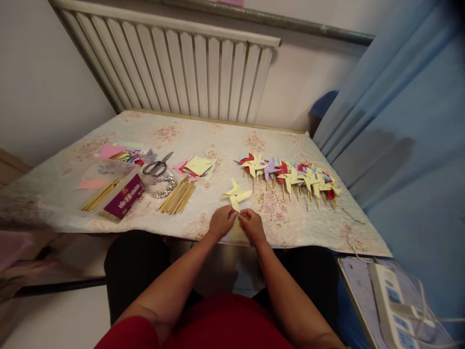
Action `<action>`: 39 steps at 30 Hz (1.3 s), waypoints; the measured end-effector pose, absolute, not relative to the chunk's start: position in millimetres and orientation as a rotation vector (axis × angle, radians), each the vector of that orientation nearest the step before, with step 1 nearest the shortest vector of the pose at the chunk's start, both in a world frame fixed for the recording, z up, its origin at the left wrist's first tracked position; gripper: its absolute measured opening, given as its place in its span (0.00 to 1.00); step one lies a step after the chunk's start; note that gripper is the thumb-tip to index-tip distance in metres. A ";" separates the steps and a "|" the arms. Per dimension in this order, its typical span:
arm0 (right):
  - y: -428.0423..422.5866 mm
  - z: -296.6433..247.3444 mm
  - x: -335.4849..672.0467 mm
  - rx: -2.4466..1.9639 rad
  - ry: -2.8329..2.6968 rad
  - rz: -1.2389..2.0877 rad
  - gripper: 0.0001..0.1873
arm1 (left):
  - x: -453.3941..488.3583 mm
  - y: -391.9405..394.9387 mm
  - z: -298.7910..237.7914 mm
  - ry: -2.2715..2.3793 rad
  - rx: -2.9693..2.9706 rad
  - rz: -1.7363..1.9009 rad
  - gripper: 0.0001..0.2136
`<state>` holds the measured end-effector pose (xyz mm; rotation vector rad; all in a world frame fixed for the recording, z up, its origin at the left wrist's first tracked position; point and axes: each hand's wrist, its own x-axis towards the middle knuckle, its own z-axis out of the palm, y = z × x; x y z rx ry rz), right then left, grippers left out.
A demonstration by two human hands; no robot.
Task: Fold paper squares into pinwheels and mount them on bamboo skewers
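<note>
A pale yellow paper pinwheel (236,195) with a small dark pin at its centre faces up over the near edge of the table. My left hand (222,221) pinches at the pinwheel's lower end, and my right hand (253,225) pinches there from the other side. Both sets of fingertips almost meet just below the lowest blade; whether they grip the blade or a stick beneath it is too small to tell. To the left lie a bundle of thin wooden sticks (177,198), a stack of coloured paper squares (198,166) and a round dish of small shiny pins (162,185).
Finished pinwheels (290,178) in several colours lie in a row on the right. Scissors (158,166) rest by the dish. A purple box (125,196) and coloured paper (111,151) lie farther left. A power strip (390,303) sits at lower right, beside a blue curtain (407,121).
</note>
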<state>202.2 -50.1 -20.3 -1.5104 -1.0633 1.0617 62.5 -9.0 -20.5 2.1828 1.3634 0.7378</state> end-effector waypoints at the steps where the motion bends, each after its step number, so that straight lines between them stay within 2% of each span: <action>1: -50.2 -20.1 202.2 -1.514 -1.069 1.059 0.10 | 62.5 -9.0 -20.2 1.365 2.181 0.734 0.10; 39: -50.2 -23.7 202.8 -1.500 -1.069 1.064 0.09 | 62.5 -9.2 -19.8 1.371 2.191 0.712 0.10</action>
